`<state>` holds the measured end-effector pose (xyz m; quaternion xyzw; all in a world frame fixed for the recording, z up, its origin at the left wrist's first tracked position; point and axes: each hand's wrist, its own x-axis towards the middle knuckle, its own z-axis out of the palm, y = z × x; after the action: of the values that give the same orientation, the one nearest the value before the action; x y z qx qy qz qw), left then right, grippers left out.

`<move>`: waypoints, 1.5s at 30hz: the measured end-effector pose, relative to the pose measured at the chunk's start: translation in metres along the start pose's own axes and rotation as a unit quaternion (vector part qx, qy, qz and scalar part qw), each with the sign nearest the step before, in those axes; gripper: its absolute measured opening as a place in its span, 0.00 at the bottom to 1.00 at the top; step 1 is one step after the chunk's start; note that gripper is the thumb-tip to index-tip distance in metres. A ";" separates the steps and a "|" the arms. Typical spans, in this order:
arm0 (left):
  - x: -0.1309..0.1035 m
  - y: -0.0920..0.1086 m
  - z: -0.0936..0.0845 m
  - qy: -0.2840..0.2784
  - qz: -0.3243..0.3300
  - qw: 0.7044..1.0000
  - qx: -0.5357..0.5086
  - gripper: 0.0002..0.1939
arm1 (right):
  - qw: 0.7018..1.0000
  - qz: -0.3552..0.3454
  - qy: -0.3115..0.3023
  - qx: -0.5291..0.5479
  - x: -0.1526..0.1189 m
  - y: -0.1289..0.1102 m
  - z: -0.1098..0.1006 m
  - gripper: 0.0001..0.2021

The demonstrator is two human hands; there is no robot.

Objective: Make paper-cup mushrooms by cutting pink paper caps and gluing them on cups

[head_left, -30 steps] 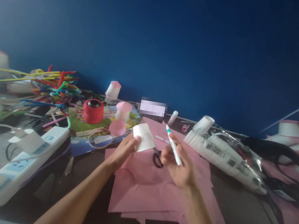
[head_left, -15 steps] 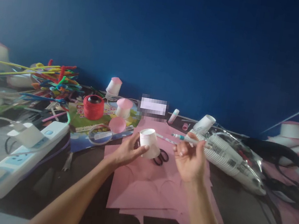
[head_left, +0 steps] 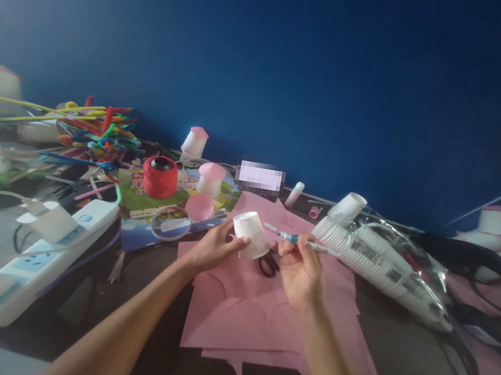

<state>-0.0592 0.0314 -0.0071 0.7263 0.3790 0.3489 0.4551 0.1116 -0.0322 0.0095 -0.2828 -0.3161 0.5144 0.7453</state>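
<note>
A white paper cup [head_left: 252,238] is held tilted, base up, in my left hand [head_left: 217,247], its fingers closed round the side. Between the fingers of my right hand [head_left: 303,272] is a slim white pen [head_left: 324,248] with a teal section near its tip. That tip points left at the cup, a short distance from it. Under both hands lie sheets of pink paper [head_left: 248,320] with faint curved outlines. Black-handled scissors [head_left: 268,266] rest on the paper just beside the cup, partly hidden by my right hand.
A bagged stack of paper cups [head_left: 372,257] lies to the right. At the left are a power strip [head_left: 36,264] with plugs and colourful pipe cleaners [head_left: 102,129]. Red thread [head_left: 159,178], a tape roll [head_left: 170,224] and a pink-topped cup [head_left: 210,179] stand farther back, before a blue wall.
My right hand has moved left and brought the pen closer to the cup. My left hand still holds the cup, which is tilted slightly more. The view has shifted a little.
</note>
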 end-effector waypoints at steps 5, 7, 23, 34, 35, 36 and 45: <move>0.002 -0.001 -0.002 -0.020 0.000 0.999 0.035 0.22 | 0.995 -0.063 0.018 -0.070 0.000 0.002 0.000 0.03; 0.003 0.000 -0.004 -0.028 0.012 0.999 0.036 0.20 | 0.991 -0.079 0.025 -0.105 -0.001 0.004 -0.001 0.04; 0.006 -0.003 -0.006 -0.047 0.016 0.998 0.026 0.21 | 0.889 -0.159 0.004 -0.430 -0.016 0.004 0.006 0.05; 0.005 -0.003 -0.006 -0.035 0.003 0.997 0.068 0.22 | 0.865 -0.167 -0.018 -0.473 -0.017 0.013 -0.004 0.03; 0.005 -0.003 -0.006 -0.035 0.003 0.997 0.069 0.22 | 0.866 -0.165 -0.020 -0.472 -0.017 0.013 -0.004 0.03; 0.005 -0.003 -0.005 -0.034 0.003 0.997 0.069 0.22 | 0.866 -0.163 -0.022 -0.471 -0.017 0.013 -0.005 0.03; 0.003 0.001 -0.004 -0.030 -0.013 0.999 0.036 0.23 | 0.879 -0.124 -0.051 -0.458 -0.020 0.012 -0.003 0.03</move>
<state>-0.0609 0.0357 -0.0048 0.7471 0.3874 0.3071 0.4444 0.1009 -0.0479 -0.0051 -0.5242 -0.5866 0.2295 0.5731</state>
